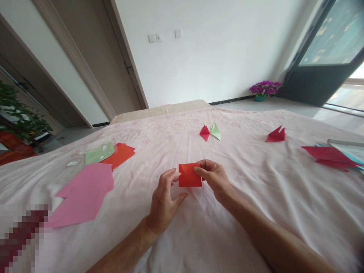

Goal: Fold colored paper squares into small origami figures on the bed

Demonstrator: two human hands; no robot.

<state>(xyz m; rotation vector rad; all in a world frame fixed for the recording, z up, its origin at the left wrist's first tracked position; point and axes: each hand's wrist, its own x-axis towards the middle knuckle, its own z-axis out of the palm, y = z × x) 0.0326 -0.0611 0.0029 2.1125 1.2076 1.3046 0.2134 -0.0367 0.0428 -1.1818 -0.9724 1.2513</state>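
Observation:
A small square of folded orange-red paper (188, 177) is held up over the cloth in front of me. My right hand (215, 177) pinches its upper right corner between thumb and fingers. On the other side, my left hand (167, 197) is open, thumb and fingers apart, with its fingertips close to the paper's left edge. Whether those fingertips touch the paper, I cannot tell. Beyond the hands lie a folded red paper piece (204, 132) and a pale green one (215, 131), side by side.
Pink paper sheets (88, 189), orange paper (122, 154) and a green packet (99, 152) lie to the left. Rightward are a folded red piece (276, 134) and more red paper (330, 156) over blue sheets. A pale patterned cloth (148, 151) covers the surface, with wrinkles.

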